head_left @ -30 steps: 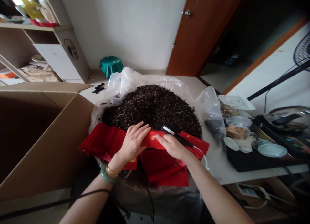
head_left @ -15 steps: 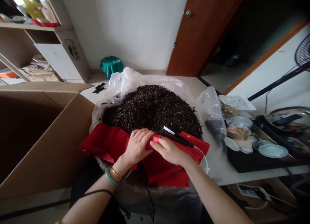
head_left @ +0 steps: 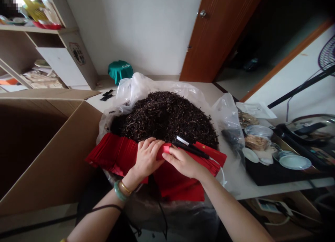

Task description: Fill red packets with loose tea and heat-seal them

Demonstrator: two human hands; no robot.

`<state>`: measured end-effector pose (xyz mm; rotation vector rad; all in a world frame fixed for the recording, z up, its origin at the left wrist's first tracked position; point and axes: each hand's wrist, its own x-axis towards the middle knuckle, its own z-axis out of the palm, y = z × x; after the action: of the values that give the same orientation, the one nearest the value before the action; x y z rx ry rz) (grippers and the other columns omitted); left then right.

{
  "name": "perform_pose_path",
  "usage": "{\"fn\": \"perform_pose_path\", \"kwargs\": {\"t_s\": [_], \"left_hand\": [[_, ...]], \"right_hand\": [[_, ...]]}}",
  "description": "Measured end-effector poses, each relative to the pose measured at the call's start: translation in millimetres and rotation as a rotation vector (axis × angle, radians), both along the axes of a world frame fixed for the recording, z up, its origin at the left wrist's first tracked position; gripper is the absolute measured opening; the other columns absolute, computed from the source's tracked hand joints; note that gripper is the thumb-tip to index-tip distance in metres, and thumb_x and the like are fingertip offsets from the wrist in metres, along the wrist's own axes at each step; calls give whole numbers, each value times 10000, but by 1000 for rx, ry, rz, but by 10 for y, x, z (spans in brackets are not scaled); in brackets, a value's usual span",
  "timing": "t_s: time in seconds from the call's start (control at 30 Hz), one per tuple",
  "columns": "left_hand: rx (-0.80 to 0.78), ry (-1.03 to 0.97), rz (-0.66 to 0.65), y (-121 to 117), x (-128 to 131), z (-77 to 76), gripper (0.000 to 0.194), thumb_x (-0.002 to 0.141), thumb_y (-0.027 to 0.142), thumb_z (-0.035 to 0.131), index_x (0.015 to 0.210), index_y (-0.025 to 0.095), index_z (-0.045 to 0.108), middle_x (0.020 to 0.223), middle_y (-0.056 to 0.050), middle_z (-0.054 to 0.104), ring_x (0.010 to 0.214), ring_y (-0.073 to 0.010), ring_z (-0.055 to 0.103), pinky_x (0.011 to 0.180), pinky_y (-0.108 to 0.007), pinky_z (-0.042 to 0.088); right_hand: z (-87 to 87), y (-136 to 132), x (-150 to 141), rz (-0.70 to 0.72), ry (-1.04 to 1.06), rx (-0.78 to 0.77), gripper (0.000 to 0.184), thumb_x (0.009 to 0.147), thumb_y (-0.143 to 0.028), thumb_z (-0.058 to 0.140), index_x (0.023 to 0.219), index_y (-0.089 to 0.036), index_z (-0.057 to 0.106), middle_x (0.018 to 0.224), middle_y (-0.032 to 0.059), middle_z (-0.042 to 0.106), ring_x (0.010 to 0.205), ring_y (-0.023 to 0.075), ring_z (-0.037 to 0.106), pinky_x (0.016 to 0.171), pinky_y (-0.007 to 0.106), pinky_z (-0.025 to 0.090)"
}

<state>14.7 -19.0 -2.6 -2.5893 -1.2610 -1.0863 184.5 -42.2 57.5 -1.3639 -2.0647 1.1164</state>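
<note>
A big mound of dark loose tea leaves (head_left: 167, 116) lies in a clear plastic bag (head_left: 136, 85). Along its near edge runs a row of red packets (head_left: 115, 153). My left hand (head_left: 148, 157) and my right hand (head_left: 183, 161) meet over one small red packet (head_left: 165, 149), fingers curled and pinching it from both sides. A black clamp-like tool with a white tip (head_left: 191, 148) rests on the packets just beyond my right hand. More red packets (head_left: 180, 184) lie flat below my hands.
An open cardboard box (head_left: 47, 148) stands at the left. At the right a dark tray (head_left: 274, 168) carries dishes (head_left: 294, 161) and bowls. A shelf (head_left: 39, 43), a green cap (head_left: 119, 70), a wooden door (head_left: 217, 32) and a fan stand (head_left: 300, 87) are behind.
My hands have drawn closer together on the red packet, so less of it shows between them. My left fingers curled from flat to a pinch.
</note>
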Motion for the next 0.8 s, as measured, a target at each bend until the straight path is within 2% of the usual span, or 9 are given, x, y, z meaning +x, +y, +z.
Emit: {"fn": "perform_pose_path", "kwargs": {"t_s": [0.23,0.6,0.8], "left_hand": [[1,-5,32,19,-22,-4,396,759,272,674,1130,163,589,1042,-86,717,993,-282,589,824,-389,385],[-11,-89,22,33,-13,-5,369,763,287,689,1102,187,582,1021,-75,719,978,-261,606,825,-374,402],[-28,-146,41,48,-20,17,398,718,257,722,1087,193,585,1011,-75,713,971,-260,624,824,-372,423]], "right_hand": [[-11,4,22,-76,71,64,349,951,-420,428,930,-178,680,887,52,666,870,206,599,801,326,471],[39,-1,52,-97,175,112,325,931,-401,484,1058,-204,708,984,59,714,900,211,647,842,346,506],[76,-1,71,-155,338,148,401,934,-496,451,986,-208,724,962,63,738,928,219,671,875,364,513]]}}
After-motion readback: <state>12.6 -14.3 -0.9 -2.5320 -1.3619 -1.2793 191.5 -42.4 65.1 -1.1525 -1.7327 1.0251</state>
